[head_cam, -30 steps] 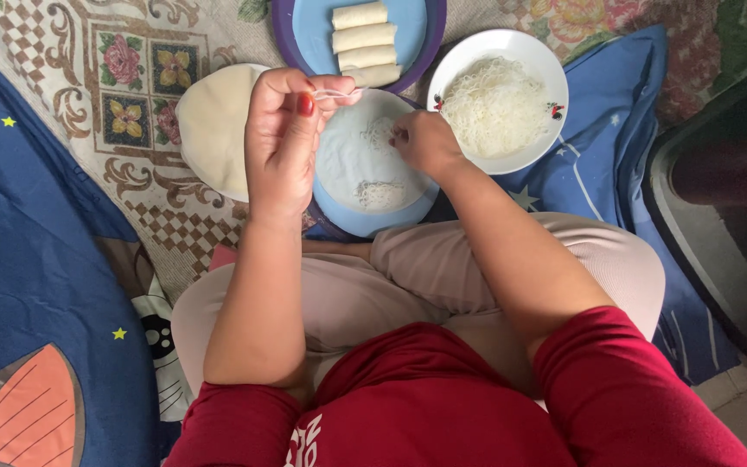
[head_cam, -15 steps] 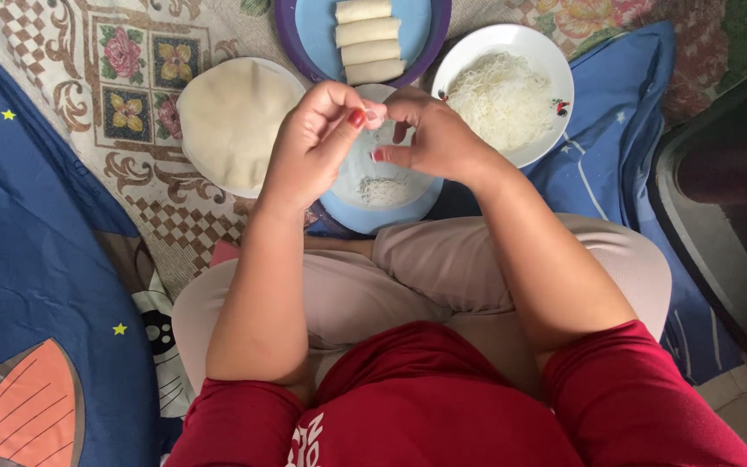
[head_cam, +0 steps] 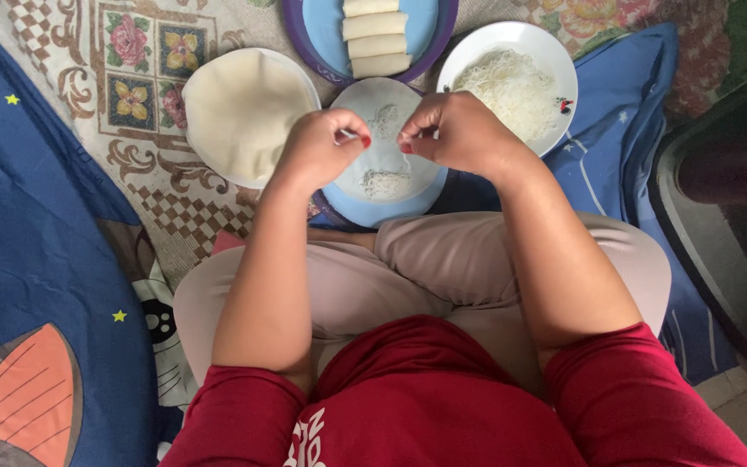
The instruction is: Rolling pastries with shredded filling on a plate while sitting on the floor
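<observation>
My left hand point(head_cam: 322, 149) and my right hand point(head_cam: 460, 130) hover side by side just above a light blue plate point(head_cam: 391, 206) in front of my crossed legs. On that plate lies a thin round wrapper point(head_cam: 386, 108) with a small heap of white noodles point(head_cam: 384, 183). Both hands have thumb and fingertips pinched together, a little apart from each other. Whether any thin strands are between the fingers is too small to tell.
A white bowl of shredded white noodles point(head_cam: 516, 86) stands at the right. A stack of round wrappers point(head_cam: 239, 112) sits at the left, and a blue plate with several finished rolls point(head_cam: 378, 39) at the back. Everything rests on a patterned cloth point(head_cam: 144, 78); a dark object point(head_cam: 732, 199) lies far right.
My right hand came from the bowl's side to the middle plate. My left hand came down from its raised position. The hands met over the plate, then drew slightly apart.
</observation>
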